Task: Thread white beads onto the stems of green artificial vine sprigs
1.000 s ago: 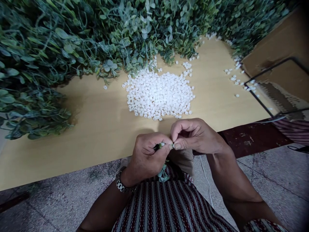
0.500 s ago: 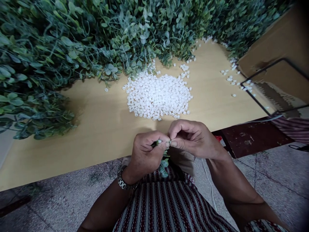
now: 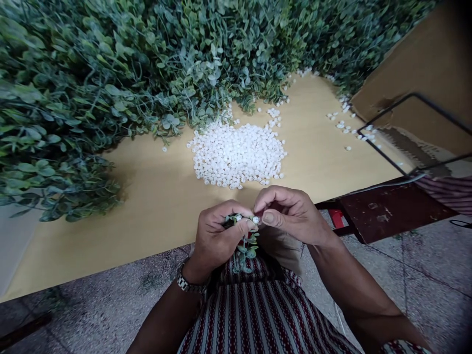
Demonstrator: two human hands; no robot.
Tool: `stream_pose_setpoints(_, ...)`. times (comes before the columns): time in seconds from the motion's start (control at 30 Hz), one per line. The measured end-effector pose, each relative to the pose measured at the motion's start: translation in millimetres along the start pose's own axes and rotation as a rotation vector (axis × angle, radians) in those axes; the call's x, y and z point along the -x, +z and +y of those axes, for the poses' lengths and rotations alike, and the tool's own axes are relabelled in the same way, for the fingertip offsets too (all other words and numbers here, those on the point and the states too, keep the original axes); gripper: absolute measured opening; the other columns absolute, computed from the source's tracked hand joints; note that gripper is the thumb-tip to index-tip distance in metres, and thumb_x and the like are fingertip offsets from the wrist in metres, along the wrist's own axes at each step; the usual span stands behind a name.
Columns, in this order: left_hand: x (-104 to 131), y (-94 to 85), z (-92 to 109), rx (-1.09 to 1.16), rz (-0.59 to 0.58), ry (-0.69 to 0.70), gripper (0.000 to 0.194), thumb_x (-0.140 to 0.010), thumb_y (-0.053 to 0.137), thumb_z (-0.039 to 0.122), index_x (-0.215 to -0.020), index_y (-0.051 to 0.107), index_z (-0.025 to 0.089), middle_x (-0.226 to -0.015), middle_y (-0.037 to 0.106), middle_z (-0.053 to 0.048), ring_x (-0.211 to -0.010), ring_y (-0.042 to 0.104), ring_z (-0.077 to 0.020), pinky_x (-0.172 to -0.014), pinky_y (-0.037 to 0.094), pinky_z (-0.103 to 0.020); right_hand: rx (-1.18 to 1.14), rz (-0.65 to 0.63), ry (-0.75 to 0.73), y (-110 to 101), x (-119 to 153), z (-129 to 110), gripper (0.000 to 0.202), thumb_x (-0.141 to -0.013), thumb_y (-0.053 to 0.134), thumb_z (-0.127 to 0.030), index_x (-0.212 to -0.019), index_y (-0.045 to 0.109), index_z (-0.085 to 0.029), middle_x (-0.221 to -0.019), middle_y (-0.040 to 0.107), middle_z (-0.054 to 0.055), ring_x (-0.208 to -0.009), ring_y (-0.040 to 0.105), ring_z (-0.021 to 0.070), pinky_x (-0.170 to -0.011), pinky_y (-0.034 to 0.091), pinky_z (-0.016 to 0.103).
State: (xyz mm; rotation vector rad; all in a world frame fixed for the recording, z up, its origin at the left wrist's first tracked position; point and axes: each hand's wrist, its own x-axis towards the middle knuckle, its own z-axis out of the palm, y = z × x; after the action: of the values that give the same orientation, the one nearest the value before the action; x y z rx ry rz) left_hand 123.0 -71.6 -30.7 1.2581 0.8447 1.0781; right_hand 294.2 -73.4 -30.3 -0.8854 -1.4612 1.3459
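Note:
My left hand (image 3: 221, 238) pinches a sprig of artificial leaves (image 3: 248, 250) between thumb and forefinger, its green leaves hanging below the hand. Two small white plastic pieces show on the sprig: one inside the curl of the fingers, and another white piece (image 3: 255, 220) just past the thumb tip. Beside that outer piece is my right hand (image 3: 295, 216), thumb and forefinger slightly apart, the forefinger tip close above it. Whether that fingertip touches the piece is hard to see. In front of both hands lies a heap of the same white pieces (image 3: 238, 155) on the table (image 3: 158, 196).
A thick bank of artificial greenery (image 3: 147, 64) covers the table's far side and left end. Scattered white pieces lie at right near a torn cardboard box (image 3: 416, 73) and a black metal frame (image 3: 387, 108). A dark red stool (image 3: 394, 209) stands beyond the table's right edge.
The right thumb and forefinger have loosened from their pinch, and the outer white piece now shows its face. Both hands have shifted slightly left in view, and more of the sprig shows.

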Motion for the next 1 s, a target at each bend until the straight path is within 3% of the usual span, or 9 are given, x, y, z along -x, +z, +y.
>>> stream_pose_setpoints(0.23, -1.6, 1.2, -4.7, -0.058, 0.017, 0.091, 0.01, -0.068, 0.07, 0.005, -0.065, 0.067, 0.015, -0.054, 0.059, 0.003, -0.047, 0.05, -0.0059, -0.046, 0.041, -0.016, 0.039, 0.015, 0.043, 8.7, -4.9, -2.8, 0.015, -0.078, 0.066, -0.023, -0.071, 0.054, -0.017, -0.06, 0.049, -0.005, -0.052, 0.044, 0.0063, -0.048, 0.039, 0.019)
stream_pose_setpoints(0.33, -2.6, -0.1, -6.1, 0.058, 0.008, 0.067, 0.008, -0.069, 0.071, 0.007, -0.068, 0.068, 0.015, -0.056, 0.062, 0.002, -0.046, 0.053, -0.0066, -0.046, 0.043, -0.017, 0.077, 0.045, -0.02, 6.8, -1.7, -5.7, 0.01, -0.077, 0.067, -0.021, -0.076, 0.058, -0.016, -0.065, 0.051, -0.004, -0.056, 0.047, 0.0067, -0.051, 0.041, 0.019)
stream_pose_setpoints(0.43, -2.5, -3.2, -5.2, 0.261, 0.022, 0.12, 0.003, -0.075, 0.068, 0.013, -0.075, 0.068, 0.016, -0.063, 0.067, -0.001, -0.048, 0.058, -0.0105, -0.045, 0.048, -0.022, 0.11, 0.164, -0.091, 2.6, 11.5, -9.3, 0.007, -0.081, 0.064, -0.023, -0.081, 0.061, -0.016, -0.068, 0.056, -0.002, -0.061, 0.053, 0.0082, -0.053, 0.044, 0.02)
stream_pose_setpoints(0.53, -0.8, -4.2, -1.7, 0.36, 0.056, 0.258, 0.003, -0.077, 0.067, 0.014, -0.077, 0.068, 0.018, -0.066, 0.068, -0.002, -0.051, 0.06, -0.0129, -0.042, 0.049, -0.023, 0.082, 0.108, 0.031, 4.7, 28.8, -5.6, 0.018, -0.088, 0.056, -0.029, -0.078, 0.063, -0.015, -0.062, 0.057, -0.001, -0.051, 0.051, 0.0068, -0.045, 0.042, 0.018)
stream_pose_setpoints(0.67, 2.1, 1.7, 2.3, 0.347, 0.045, 0.404, 0.003, -0.078, 0.066, 0.015, -0.079, 0.069, 0.017, -0.067, 0.069, -0.003, -0.051, 0.059, -0.0129, -0.042, 0.05, -0.025, -0.223, -0.114, 0.215, 26.7, 38.9, 12.9, 0.032, -0.084, 0.057, -0.045, -0.096, 0.064, -0.016, -0.068, 0.06, 0.0, -0.046, 0.047, 0.0044, -0.038, 0.038, 0.015)
stream_pose_setpoints(0.87, 6.0, 9.4, -1.9, 0.263, 0.099, 0.56, 0.011, -0.08, 0.063, 0.013, -0.086, 0.07, 0.019, -0.074, 0.069, -0.003, -0.057, 0.06, -0.014, -0.053, 0.053, -0.032, -0.707, 0.043, 0.273, 59.3, 34.7, 31.0, 0.019, -0.076, 0.07, -0.034, -0.084, 0.066, -0.018, -0.059, 0.05, -0.007, -0.039, 0.034, 0.0001, -0.035, 0.034, 0.01)
stream_pose_setpoints(1.0, 4.2, 10.9, -6.8, 0.103, 0.11, 0.75, 0.016, -0.08, 0.063, 0.012, -0.091, 0.069, 0.02, -0.079, 0.071, -0.003, -0.065, 0.063, -0.0156, -0.061, 0.055, -0.036, -0.88, -0.04, 0.346, 61.4, 32.1, 26.5, 0.024, -0.073, 0.072, -0.036, -0.084, 0.066, -0.016, -0.057, 0.052, -0.006, -0.037, 0.039, 0.0002, -0.035, 0.039, 0.009)
